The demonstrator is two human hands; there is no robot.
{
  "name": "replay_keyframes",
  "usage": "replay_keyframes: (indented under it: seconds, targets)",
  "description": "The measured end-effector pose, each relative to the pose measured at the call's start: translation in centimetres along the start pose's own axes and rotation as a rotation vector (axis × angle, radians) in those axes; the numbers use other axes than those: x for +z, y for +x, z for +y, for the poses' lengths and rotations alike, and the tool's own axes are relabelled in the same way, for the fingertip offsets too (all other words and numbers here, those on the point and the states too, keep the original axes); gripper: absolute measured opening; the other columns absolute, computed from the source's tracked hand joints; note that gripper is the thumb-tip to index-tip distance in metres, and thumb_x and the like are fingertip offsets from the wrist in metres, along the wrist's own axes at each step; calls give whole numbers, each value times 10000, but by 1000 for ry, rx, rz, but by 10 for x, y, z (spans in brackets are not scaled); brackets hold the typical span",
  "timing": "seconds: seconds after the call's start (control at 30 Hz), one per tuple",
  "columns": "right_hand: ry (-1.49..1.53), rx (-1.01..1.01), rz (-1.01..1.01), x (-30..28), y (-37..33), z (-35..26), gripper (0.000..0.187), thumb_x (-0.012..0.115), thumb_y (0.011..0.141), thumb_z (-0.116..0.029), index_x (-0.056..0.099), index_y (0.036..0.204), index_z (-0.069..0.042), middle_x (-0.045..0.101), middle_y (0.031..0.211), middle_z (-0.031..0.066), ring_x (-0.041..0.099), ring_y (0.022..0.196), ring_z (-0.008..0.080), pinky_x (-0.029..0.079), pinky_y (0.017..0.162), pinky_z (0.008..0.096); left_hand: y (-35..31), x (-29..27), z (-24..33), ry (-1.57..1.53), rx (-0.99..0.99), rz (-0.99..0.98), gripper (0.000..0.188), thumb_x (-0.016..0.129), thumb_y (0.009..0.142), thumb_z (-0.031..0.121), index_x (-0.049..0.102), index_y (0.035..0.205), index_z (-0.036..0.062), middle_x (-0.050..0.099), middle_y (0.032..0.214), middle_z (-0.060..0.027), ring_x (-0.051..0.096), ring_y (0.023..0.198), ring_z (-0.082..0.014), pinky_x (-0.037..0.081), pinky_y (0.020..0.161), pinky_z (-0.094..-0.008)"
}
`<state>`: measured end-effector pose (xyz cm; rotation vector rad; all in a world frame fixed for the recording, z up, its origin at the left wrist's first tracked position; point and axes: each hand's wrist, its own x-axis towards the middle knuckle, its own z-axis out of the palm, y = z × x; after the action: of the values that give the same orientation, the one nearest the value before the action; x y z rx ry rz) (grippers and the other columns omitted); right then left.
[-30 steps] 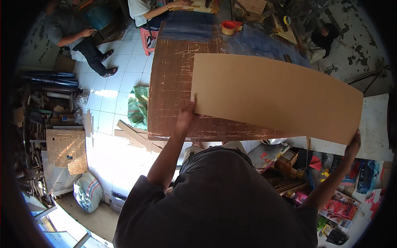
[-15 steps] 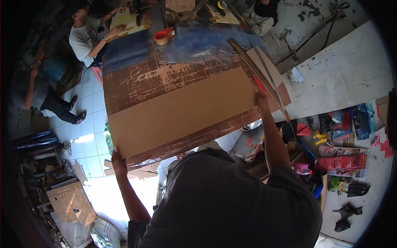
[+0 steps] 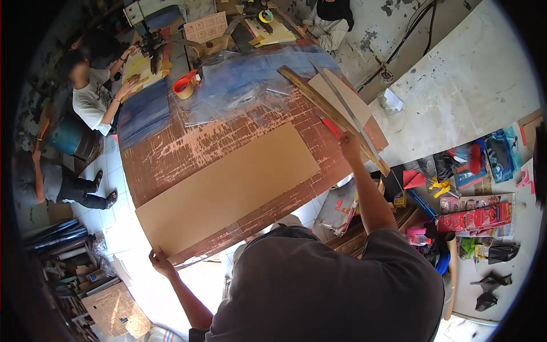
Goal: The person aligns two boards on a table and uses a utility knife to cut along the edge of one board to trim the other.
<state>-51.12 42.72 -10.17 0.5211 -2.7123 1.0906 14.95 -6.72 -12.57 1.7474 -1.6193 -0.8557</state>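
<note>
A long brown cardboard sheet (image 3: 233,191) lies slantwise across the worn reddish-brown tabletop (image 3: 228,137). At its near left corner my left hand (image 3: 162,263) pinches the edge, thumb on top and the other fingers mostly out of sight. My right hand (image 3: 350,147) is closed round a red utility knife (image 3: 330,126) whose tip points to the far left. That hand is apart from the sheet, beside a wooden strip (image 3: 319,100) and a long metal ruler (image 3: 339,96) along the table's right side.
Clear plastic sheets (image 3: 250,80) and a red tape dispenser (image 3: 184,86) lie farther back. A smaller cardboard piece (image 3: 342,98) is under the ruler. Co-workers are at the far left and far right; one person's hand (image 3: 130,84) rests near yellow sheets. Packaged goods (image 3: 476,216) lie at right.
My right hand, with the utility knife, has left the cardboard's right end and is now nearer the wooden strip. My left hand stays at the near left corner. The whole view has shifted.
</note>
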Motion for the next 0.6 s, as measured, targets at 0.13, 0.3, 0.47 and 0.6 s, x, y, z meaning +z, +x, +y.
replay_keyframes:
  seconds: [0.13, 0.3, 0.47, 0.6]
  targets:
    - [-196, 81, 96, -35, 42, 51, 191, 665, 836, -168, 674, 984, -48, 701, 868, 173, 677, 835, 359, 543, 740, 435, -9, 9, -13, 45, -14, 67, 436, 658, 945, 331, 601, 1238, 13, 659, 964, -152, 638, 833, -230, 524, 680, -376]
    - [-526, 200, -101, -55, 64, 102, 487, 737, 812, -261, 560, 1226, -77, 606, 1136, 239, 555, 1093, 425, 434, 945, 507, -16, 18, -20, 188, -53, 64, 563, 700, 883, 431, 577, 1345, 134, 600, 1076, -218, 636, 983, -366, 545, 789, -443]
    - [-409, 160, -11, -43, 84, 132, 491, 751, 803, -218, 555, 1219, -45, 603, 1143, 252, 550, 1078, 438, 418, 963, 508, -33, 38, 12, 446, -126, 83, 659, 686, 831, 559, 545, 1393, 244, 544, 1158, -206, 553, 1074, -404, 479, 896, -535]
    - [-423, 51, 98, -32, 117, 129, 584, 747, 807, -207, 500, 1311, -47, 572, 1225, 256, 534, 1117, 446, 427, 969, 512, -36, 33, 10, 593, -126, 104, 720, 655, 808, 638, 513, 1419, 284, 505, 1244, -189, 492, 1131, -420, 416, 946, -598]
